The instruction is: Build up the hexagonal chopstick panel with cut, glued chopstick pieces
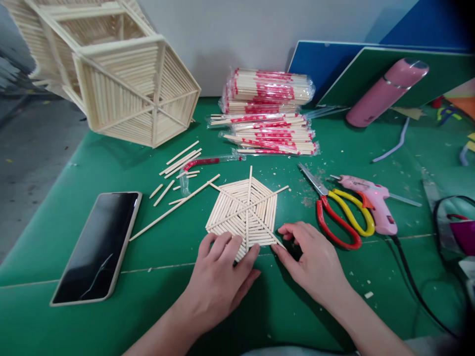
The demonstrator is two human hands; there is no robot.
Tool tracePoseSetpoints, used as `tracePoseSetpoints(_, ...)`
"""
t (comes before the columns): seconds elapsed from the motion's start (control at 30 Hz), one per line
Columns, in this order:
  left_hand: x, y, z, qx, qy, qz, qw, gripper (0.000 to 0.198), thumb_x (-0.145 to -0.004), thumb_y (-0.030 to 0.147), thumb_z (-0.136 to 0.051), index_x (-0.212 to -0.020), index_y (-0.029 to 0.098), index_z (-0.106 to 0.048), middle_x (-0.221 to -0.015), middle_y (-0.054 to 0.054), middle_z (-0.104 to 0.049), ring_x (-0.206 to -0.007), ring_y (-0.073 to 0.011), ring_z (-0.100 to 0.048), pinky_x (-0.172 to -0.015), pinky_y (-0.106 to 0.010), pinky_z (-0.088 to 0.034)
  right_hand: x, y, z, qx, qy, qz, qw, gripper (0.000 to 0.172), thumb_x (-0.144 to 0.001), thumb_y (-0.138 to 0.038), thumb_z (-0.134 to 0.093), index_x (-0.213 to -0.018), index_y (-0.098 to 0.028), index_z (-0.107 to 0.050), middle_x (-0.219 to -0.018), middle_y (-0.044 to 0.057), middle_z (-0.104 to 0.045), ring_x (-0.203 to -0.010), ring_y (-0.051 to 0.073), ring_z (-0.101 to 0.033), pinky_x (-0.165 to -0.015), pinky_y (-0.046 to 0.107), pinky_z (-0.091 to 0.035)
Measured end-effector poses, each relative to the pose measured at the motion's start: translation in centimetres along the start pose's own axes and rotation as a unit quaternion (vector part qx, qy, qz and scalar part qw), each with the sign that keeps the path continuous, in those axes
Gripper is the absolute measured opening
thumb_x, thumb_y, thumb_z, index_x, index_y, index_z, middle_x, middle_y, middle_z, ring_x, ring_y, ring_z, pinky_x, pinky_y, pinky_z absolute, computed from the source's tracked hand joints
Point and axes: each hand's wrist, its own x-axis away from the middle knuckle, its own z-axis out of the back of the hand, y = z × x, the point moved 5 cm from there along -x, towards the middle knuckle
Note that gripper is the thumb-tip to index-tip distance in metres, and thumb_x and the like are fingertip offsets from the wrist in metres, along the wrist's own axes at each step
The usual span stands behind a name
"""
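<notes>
A flat hexagon panel (243, 210) made of glued wooden sticks lies on the green table (156, 257). My left hand (218, 277) rests with fingers spread flat on its near edge, pressing it down. Just to the right, my right hand (311, 262) has its fingertips at the panel's near right corner, fingers slightly bent and apart, with nothing visibly in them. One long stick (174, 207) runs out diagonally from the panel's left side.
A phone (98, 244) lies face up at left. Loose short sticks (181, 163) and packs of wrapped chopsticks (267, 113) sit behind. Red-yellow scissors (339, 212), a pink glue gun (371, 200) with its cord, a pink flask (386, 91) and a large stick-built frame (111, 74) surround the work.
</notes>
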Motion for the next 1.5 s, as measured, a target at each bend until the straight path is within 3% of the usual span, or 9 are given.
tracePoseSetpoints(0.9,0.00,0.18,-0.05,-0.013,0.022,0.007,1.000,0.026,-0.082,0.034,-0.045,-0.101,0.024,-0.059,-0.095,-0.008,-0.058,-0.090,-0.0264,-0.047,-0.081,-0.046,-0.035,-0.04,0.19,0.15,-0.042,-0.020,-0.019,0.999,0.005,-0.077,-0.022,-0.053,-0.079,-0.019,-0.056,-0.075,0.001,-0.055,-0.072,0.016,-0.048,-0.064,0.029,-0.037)
tracePoseSetpoints(1.5,-0.13,0.20,0.00,-0.008,0.014,0.007,1.000,0.025,-0.083,0.033,-0.045,-0.102,0.023,-0.058,-0.096,-0.008,-0.057,-0.091,-0.0266,-0.047,-0.080,-0.046,-0.035,0.12,-0.03,-0.25,-0.007,-0.011,0.008,1.000,0.014,-0.081,-0.023,-0.047,-0.072,-0.018,-0.056,-0.068,0.002,-0.054,-0.068,0.015,-0.046,-0.063,0.029,-0.034)
